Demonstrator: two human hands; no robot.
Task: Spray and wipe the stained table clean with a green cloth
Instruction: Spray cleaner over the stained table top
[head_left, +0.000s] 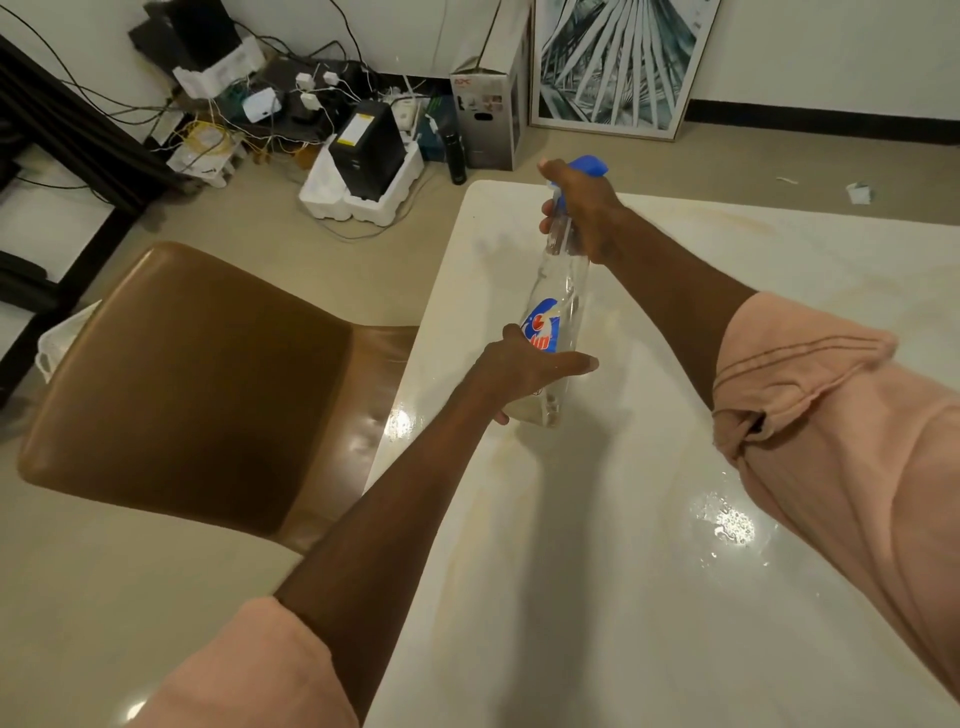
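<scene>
A clear spray bottle (563, 291) with a blue trigger head and a red and blue label is held tilted above the white table (597, 571), near its left edge. My right hand (579, 213) grips the neck just under the blue head. Lower down, my left hand (530, 371) holds the bottle's base, thumb stretched across the front. Faint yellowish stains streak the tabletop, and a patch of wet droplets (732, 525) glistens at the right. No green cloth is in view.
A brown padded chair (197, 384) stands tight against the table's left edge. On the floor beyond lie tangled cables and electronics (291, 114), a black unit in white foam (366, 161), a cardboard box (485, 114) and a framed picture (618, 67).
</scene>
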